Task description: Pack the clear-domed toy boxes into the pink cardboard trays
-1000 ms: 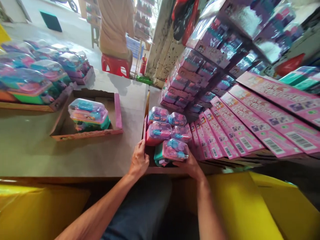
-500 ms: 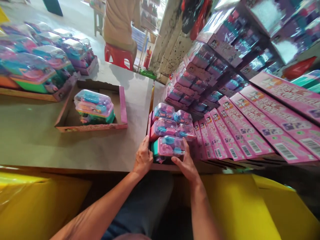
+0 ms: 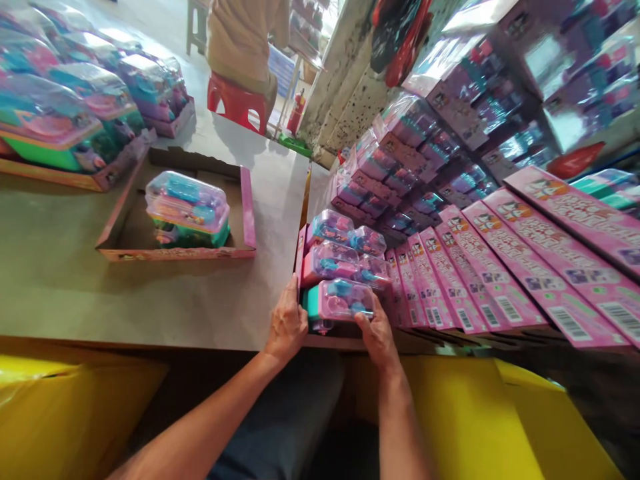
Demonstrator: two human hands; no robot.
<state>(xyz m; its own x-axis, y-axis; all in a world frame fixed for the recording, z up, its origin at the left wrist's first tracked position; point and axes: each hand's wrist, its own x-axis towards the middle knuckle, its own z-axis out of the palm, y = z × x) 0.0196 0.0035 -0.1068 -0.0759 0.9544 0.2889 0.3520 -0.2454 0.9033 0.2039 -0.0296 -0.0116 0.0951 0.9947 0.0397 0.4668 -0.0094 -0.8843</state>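
Grey tabletop [image 3: 210,310] spread beneath. Nearest, the right hand [image 3: 380,335], fingers spread half a second earlier, had narrowed around a clear-lidded pink-and-teal plastic case [image 3: 345,300], seemingly a firmer hold. That case sat at the near end of a pink cardboard tray [image 3: 301,250]. The left hand [image 3: 288,325] touched its left wall; whether those fingers pinched it, I couldn't tell. Beyond sat four clear-lidded pink-and-blue cases [image 3: 331,259].

Right grip [image 3: 380,337] narrowed, fingers [image 3: 378,311] less spread

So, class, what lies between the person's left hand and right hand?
In the head view, a clear-lidded case lies between the left hand and the right hand, which touches it.
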